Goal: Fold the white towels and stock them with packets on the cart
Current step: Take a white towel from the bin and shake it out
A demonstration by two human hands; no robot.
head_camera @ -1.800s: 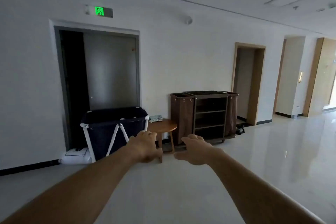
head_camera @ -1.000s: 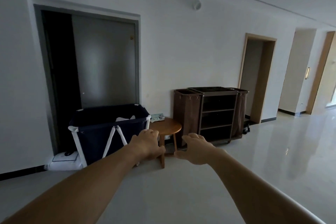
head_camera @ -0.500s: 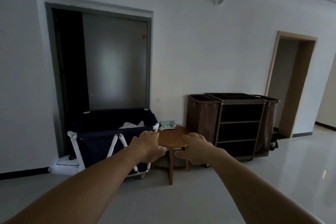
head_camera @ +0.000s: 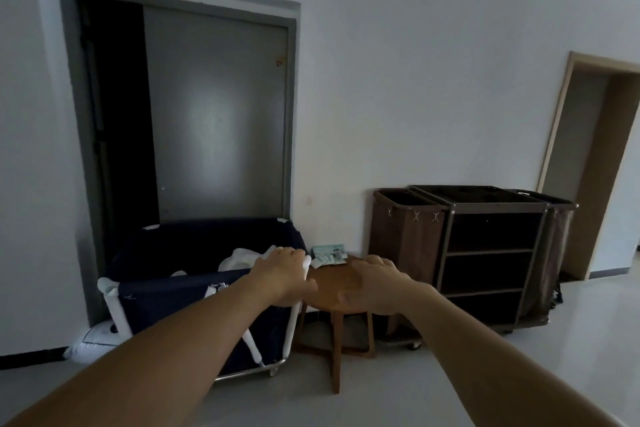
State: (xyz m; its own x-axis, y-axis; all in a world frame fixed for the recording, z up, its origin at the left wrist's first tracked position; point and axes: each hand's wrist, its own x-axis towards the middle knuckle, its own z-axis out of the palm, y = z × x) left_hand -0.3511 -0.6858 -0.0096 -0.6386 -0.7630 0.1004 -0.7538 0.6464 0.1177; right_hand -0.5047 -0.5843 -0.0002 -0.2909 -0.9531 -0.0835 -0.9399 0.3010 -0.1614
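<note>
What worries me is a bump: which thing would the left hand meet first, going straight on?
The left hand would probably meet the dark laundry bin, near its corner by the white towels; depth is unclear.

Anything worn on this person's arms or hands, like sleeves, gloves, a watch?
Nothing worn shows. The left forearm and right forearm are bare to the frame's edge, no sleeve in view. The left hand and right hand have no gloves; no watch or wristband shows.

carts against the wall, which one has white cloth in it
The navy fabric bin on the left: white towels show inside it. The brown shelved cart on the right shows none.
</note>
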